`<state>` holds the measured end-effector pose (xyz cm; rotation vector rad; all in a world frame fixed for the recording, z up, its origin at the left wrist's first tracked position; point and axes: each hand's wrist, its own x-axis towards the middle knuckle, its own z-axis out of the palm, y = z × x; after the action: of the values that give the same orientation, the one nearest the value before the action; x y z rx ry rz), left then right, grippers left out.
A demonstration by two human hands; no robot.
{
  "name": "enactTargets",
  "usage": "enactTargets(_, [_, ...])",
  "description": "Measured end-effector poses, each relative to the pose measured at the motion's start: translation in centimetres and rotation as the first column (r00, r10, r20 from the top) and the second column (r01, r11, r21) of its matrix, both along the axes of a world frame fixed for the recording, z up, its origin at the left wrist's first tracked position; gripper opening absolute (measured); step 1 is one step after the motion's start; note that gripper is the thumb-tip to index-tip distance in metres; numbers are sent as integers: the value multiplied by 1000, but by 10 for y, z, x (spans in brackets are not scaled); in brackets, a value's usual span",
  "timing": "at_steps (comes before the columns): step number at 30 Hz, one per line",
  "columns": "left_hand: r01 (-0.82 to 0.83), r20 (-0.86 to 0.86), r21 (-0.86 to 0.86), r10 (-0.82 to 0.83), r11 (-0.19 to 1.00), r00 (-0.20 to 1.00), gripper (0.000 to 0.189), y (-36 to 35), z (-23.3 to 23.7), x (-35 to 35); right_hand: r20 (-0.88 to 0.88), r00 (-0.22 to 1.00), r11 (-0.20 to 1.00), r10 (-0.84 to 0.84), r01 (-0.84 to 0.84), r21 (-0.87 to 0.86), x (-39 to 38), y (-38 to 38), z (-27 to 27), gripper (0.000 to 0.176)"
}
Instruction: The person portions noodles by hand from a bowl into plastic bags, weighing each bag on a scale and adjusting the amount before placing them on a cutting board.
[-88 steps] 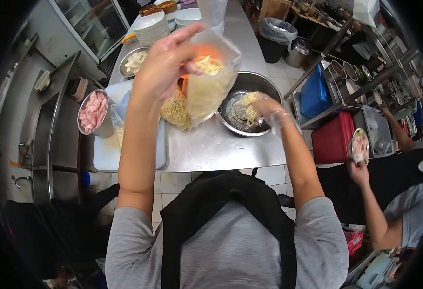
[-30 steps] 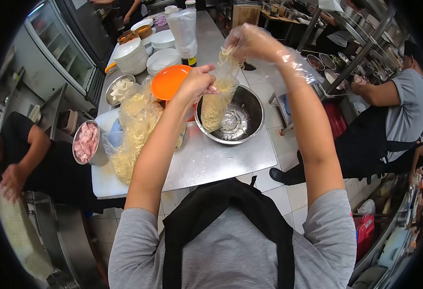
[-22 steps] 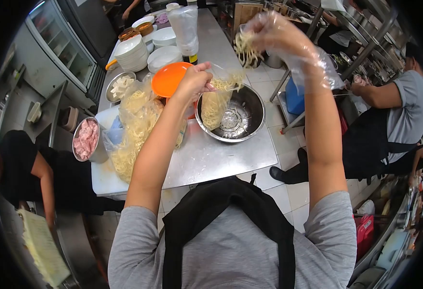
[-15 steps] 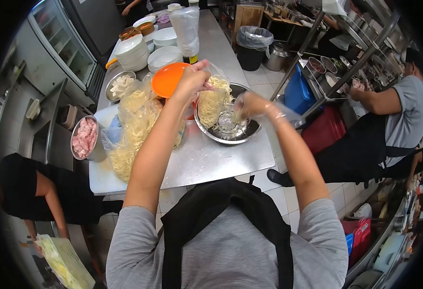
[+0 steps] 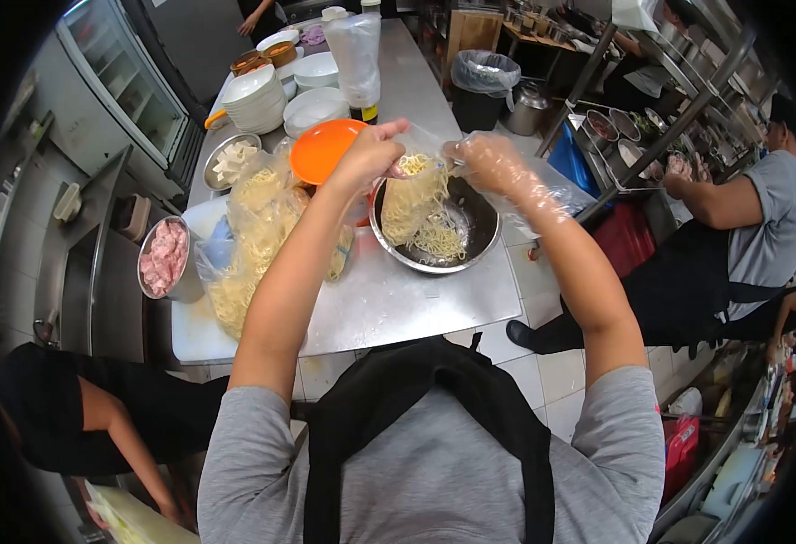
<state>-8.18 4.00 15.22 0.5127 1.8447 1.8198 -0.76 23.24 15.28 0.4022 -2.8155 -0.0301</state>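
Well, at the far left a person in black [image 5: 98, 426] bends low beside the counter, well apart from the work. On the long stainless steel table [image 5: 398, 299] I first meet a round steel tub of pink raw meat [image 5: 164, 258], just beside a flat white board [image 5: 200, 319]. A large clear plastic sack of yellow noodles [image 5: 253, 231] slumps on that board, leaning toward the middle of the table. Behind it sit a shallow steel dish of white cubes [image 5: 233, 161] and, farther back, a stack of white plates [image 5: 254, 95].

Next comes a round orange plastic plate [image 5: 323, 151], partly covered by the left hand [image 5: 368, 159]. I see that bare hand closed in a tight pinch, thumb against fingers, on the near rim of a small clear plastic bag of yellow noodles [image 5: 416, 195]. The bag hangs upright from the pinch with its mouth open. Its lower end dips inside a wide steel mixing bowl [image 5: 396, 257] that stands on the table. A few loose noodle strands [image 5: 443, 240] lie in the bottom of the bowl.

To the right, the right hand [image 5: 493, 163], in a thin transparent glove, has its fingers gathered onto the opposite edge of the bag's mouth, above the bowl. At the far right a co-worker in a grey shirt and black apron [image 5: 761, 236] faces the metal shelving, away from the table.
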Motion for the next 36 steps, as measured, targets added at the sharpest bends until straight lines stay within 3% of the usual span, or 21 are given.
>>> enactTargets(6, [36, -13, -76, -37, 996, 999, 58, -1, -3, -5, -38, 991, 980, 125, -130, -148, -3, 15, 13, 11])
enactTargets(8, [60, -31, 81, -58, 995, 998, 57, 1, -7, -7, -98, 983, 943, 155, -176, -283, -5, 19, 14, 12])
enactTargets(9, [58, -24, 80, -56, 995, 998, 57, 3, -6, -3, -91, 984, 942, 156, -176, -286, -2, 19, 12, 12])
enactTargets(11, [26, 21, 89, -28, 996, 999, 56, 9, 0, 2, 75, 990, 847, 119, -62, -528, 1, 21, 14, 17])
enactTargets(12, [22, 21, 93, -24, 995, 999, 56, 10, 3, 2, 76, 990, 849, 123, -65, -525, 5, 19, 17, 17])
enactTargets(14, [43, 18, 74, -45, 996, 999, 54, 13, 9, -1, -155, 969, 539, 193, -236, -808, 17, 14, 21, 25])
enactTargets(15, [40, 21, 74, -41, 996, 999, 54, 12, 16, -3, -152, 969, 538, 195, -235, -809, 22, 14, 24, 25])
enactTargets(17, [-47, -28, 252, 56, 967, 998, 52, 2, 39, -13, -135, 990, 337, -39, -114, -934, 29, 18, 25, 30])
enactTargets(19, [-68, -80, 286, 94, 956, 992, 47, -17, 70, -34, -123, 991, 302, -44, -104, -948, 31, 27, 2, 27])
enactTargets(21, [-112, -155, 334, 172, 936, 973, 38, -40, 93, -57, 176, 984, 237, -10, 173, -956, 33, 28, -30, 24])
enactTargets(22, [-119, -157, 329, 179, 937, 971, 38, -48, 104, -60, 174, 985, 234, -1, 170, -957, 37, 24, -41, 24])
enactTargets(24, [-148, -8, 343, 161, 928, 987, 66, -57, 118, -65, 337, 938, 214, 84, 314, -925, 46, 15, -61, 21])
enactTargets(25, [-154, -8, 342, 167, 927, 986, 66, -57, 114, -73, 337, 937, 216, 91, 312, -925, 47, 12, -72, 21])
enactTargets(27, [-326, -363, 92, 336, 941, 869, 38, -56, 103, -83, 332, 936, 302, 114, 286, -909, 47, 7, -89, 18])
enactTargets(29, [-363, -415, 70, 358, 929, 837, 40, -54, 87, -80, 373, 919, 309, 126, 320, -895, 46, 6, -98, 17])
enactTargets(31, [-358, -597, -58, 255, 932, 761, 43, -53, 58, -88, 374, 915, 355, 152, 303, -884, 45, 7, -103, 19])
enactTargets(34, [-311, -629, -185, 131, 932, 766, 47, -41, 29, -81, 431, 891, 380, 146, 352, -856, 42, 6, -104, 22])
enactTargets(36, [-308, -594, -167, 154, 937, 789, 47, -32, 12, -72, 463, 874, 428, 145, 366, -826, 39, 2, -108, 25])
